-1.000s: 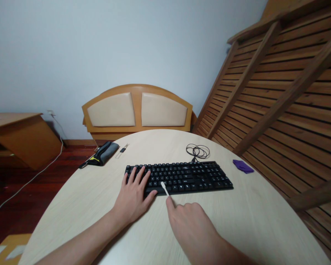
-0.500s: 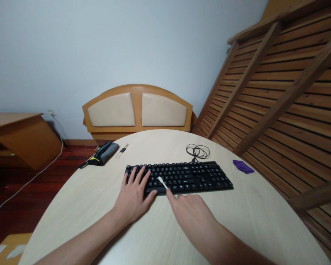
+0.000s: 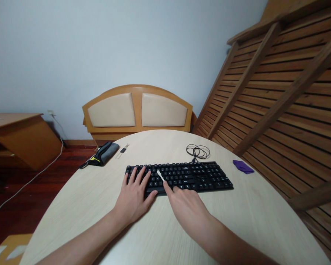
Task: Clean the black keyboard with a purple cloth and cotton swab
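Observation:
A black keyboard (image 3: 179, 178) lies across the pale round table. My left hand (image 3: 135, 193) rests flat over its left end, fingers spread on the keys and thumb at the front edge. Closed around a slim white toothbrush (image 3: 160, 176) is my right hand (image 3: 184, 202), index finger stretched along the handle. The toothbrush's head points away from me and meets the keys just right of my left fingers. Its bristle side is hidden, as is most of the handle inside my palm.
Behind the keyboard lies its coiled black cable (image 3: 198, 151). A purple cloth (image 3: 243, 166) is at the right. To the left sit a black-and-grey pouch (image 3: 106, 152) and a small black piece with thin wire ends (image 3: 123, 150). Wooden slats (image 3: 281, 95) lean at the right.
My right hand has shifted slightly forward and left, taking the toothbrush's head farther up the keys. My left hand stays in place on the keyboard.

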